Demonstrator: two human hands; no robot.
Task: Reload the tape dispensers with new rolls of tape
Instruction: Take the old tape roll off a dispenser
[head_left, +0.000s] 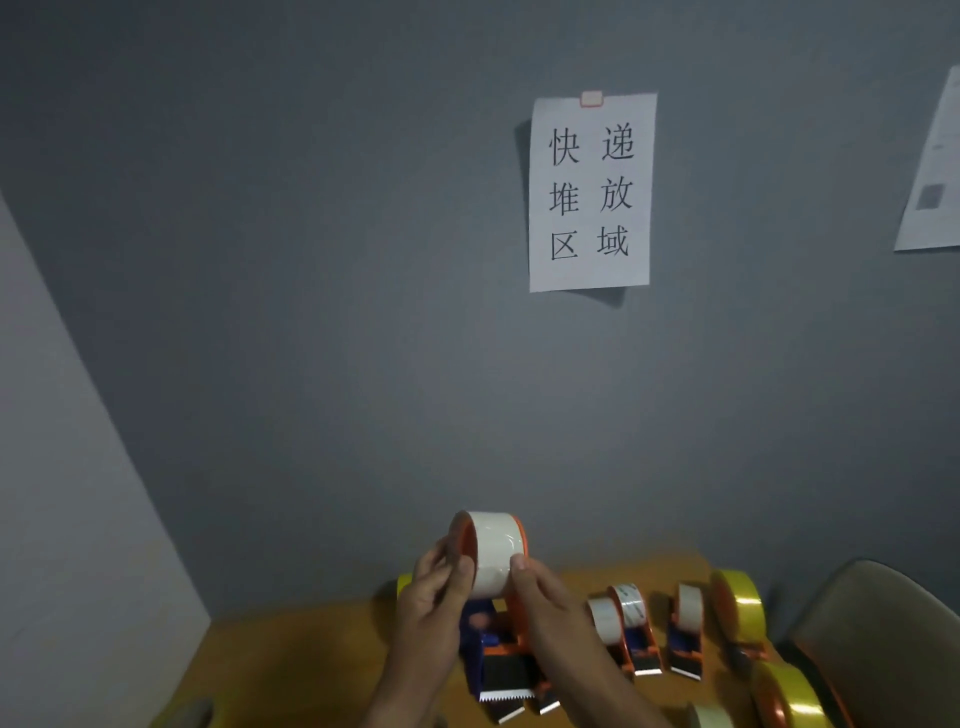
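I hold an orange and blue tape dispenser upright above the wooden table. A white tape roll sits on its orange wheel at the top. My left hand grips the roll's left side, thumb on its face. On the right side, my right hand holds the roll, with the thumb pressing against the tape surface. The dispenser's serrated blade points down toward me.
Two more loaded dispensers stand to the right. Beyond them are two dispensers with yellow tape, and a loose roll lies at the bottom edge. A chair back is at far right. Grey wall with paper signs ahead.
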